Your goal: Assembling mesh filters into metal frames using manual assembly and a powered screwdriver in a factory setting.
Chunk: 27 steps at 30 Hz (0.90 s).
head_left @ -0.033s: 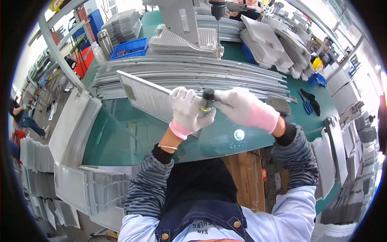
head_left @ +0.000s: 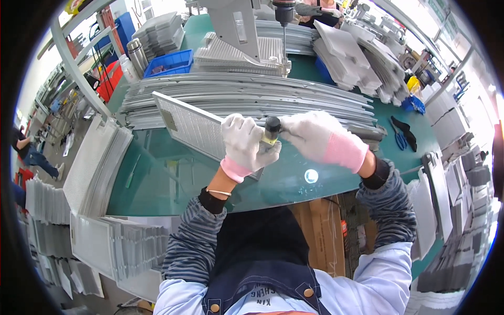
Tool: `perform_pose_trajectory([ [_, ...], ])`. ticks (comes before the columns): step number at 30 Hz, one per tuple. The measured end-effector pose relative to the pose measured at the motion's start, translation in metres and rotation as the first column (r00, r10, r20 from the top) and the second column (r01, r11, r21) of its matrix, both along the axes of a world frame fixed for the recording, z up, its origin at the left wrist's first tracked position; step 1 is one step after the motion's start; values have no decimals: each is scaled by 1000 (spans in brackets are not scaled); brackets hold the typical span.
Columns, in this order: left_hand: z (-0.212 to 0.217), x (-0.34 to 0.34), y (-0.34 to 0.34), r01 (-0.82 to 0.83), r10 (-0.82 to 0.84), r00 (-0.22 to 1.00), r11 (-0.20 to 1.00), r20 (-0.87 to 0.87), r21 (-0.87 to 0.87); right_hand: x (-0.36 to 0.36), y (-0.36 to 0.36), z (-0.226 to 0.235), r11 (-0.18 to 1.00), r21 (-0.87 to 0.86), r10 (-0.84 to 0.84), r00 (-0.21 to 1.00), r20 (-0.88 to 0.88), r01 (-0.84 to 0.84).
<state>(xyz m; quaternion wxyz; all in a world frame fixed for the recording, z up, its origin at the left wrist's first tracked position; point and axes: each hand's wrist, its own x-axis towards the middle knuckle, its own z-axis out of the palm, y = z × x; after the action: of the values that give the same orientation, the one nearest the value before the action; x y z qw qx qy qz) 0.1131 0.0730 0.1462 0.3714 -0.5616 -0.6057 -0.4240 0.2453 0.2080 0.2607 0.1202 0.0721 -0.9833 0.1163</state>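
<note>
A framed mesh panel (head_left: pixel 191 128), silvery with a pale frame, stands tilted on the green table. My left hand (head_left: pixel 244 143), in a white glove with a pink cuff, is closed at the panel's right end; its fingers hide that corner. Close against those fingers is a small mallet (head_left: pixel 272 125) with a black head and a yellowish lower part. My right hand (head_left: pixel 315 137), gloved alike, is closed around the handle side of the mallet, and the handle itself is mostly hidden. What the mallet's lower face touches cannot be seen.
Behind the panel lie long metal strips (head_left: pixel 247 100) in a wide stack. A drill press (head_left: pixel 284 31) rises beyond, near a blue bin (head_left: pixel 169 63). Pliers (head_left: pixel 399 137) lie at right. Stacked mesh panels (head_left: pixel 100 163) lean at the table's left edge.
My right hand and the mallet have shifted slightly, the hand a little to the right and the mallet head a touch lower. My left hand and the panel stay put.
</note>
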Motion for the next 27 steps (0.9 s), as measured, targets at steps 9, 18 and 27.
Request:
perform_pose_trajectory([
  [9, 0, -2, 0, 11, -11, 1000, 998, -8, 62, -1, -9, 4, 998, -60, -22, 982, 190, 34],
  [18, 1, -4, 2, -23, 25, 999, 998, -32, 52, 11, -5, -10, 994, -77, -66, 993, 96, 73],
  [27, -4, -1, -8, 22, -24, 999, 998, 34, 65, 43, 97, -183, 810, 238, -586, 752, 300, 536],
])
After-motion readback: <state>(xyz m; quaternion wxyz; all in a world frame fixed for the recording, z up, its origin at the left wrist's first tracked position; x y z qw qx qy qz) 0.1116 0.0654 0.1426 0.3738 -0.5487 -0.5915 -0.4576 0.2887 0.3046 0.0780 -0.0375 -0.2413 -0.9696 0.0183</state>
